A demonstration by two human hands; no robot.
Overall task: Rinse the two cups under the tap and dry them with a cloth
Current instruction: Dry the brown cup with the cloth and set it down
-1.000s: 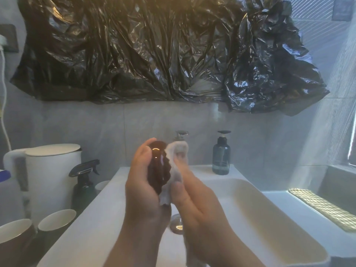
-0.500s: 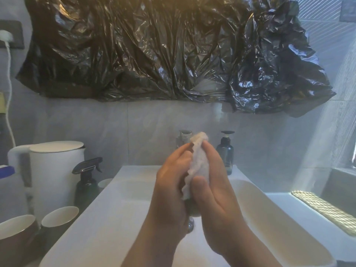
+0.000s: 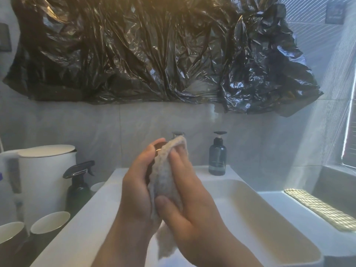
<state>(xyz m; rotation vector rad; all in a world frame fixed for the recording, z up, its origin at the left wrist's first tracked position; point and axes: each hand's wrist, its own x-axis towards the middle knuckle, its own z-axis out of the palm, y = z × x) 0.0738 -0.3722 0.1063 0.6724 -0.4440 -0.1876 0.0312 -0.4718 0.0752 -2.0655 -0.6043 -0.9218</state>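
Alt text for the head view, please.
Over a white sink, the left hand holds a dark cup while the right hand holds a white cloth against it. A soap bottle stands on its back ledge; a white kettle, spray bottle and two cups sit at left.

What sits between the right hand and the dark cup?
The white cloth: the right hand holds it against the cup gripped by the left hand. Shown in the head view.

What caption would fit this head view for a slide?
At the sink, the left hand holds a dark cup while the right hand grips a cloth against it.
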